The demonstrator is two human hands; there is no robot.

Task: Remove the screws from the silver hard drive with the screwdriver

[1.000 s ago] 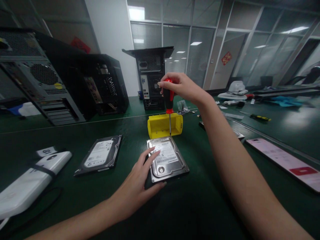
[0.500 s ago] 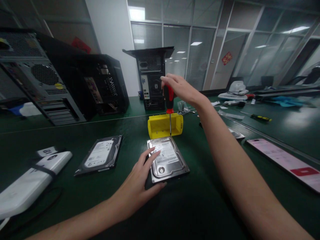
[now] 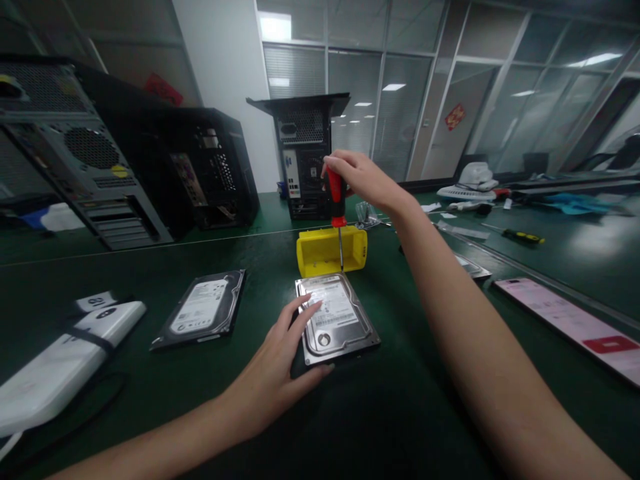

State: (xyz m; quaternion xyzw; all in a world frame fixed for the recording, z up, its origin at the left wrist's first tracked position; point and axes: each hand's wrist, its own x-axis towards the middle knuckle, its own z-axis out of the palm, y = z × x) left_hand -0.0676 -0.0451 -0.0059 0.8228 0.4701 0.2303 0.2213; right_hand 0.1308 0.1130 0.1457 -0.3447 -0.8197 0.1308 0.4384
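A silver hard drive (image 3: 343,310) with a white label lies flat in front of me. My left hand (image 3: 287,357) steadies it, index and middle fingers over its left edge and label, thumb along the near edge. Above its far end, my right hand (image 3: 353,170) is wrapped round the top of a red and black screwdriver (image 3: 339,203). The screwdriver stands nearly upright, its tip at the drive's far right corner; whether it sits in a screw is too small to tell. Just behind the drive, a yellow plastic bin (image 3: 306,257) lies with its opening towards me.
Another hard drive (image 3: 203,307) lies to the left, beside a white power strip (image 3: 75,363). Computer cases (image 3: 305,157) stand at the back and left. On the right are a phone (image 3: 565,320), a partly hidden drive (image 3: 473,267) and a yellow-black screwdriver (image 3: 523,235).
The screwdriver's handle has turned slightly, showing more red, and my right hand's fingers have shifted round it. My left hand and the hard drive stay in place.
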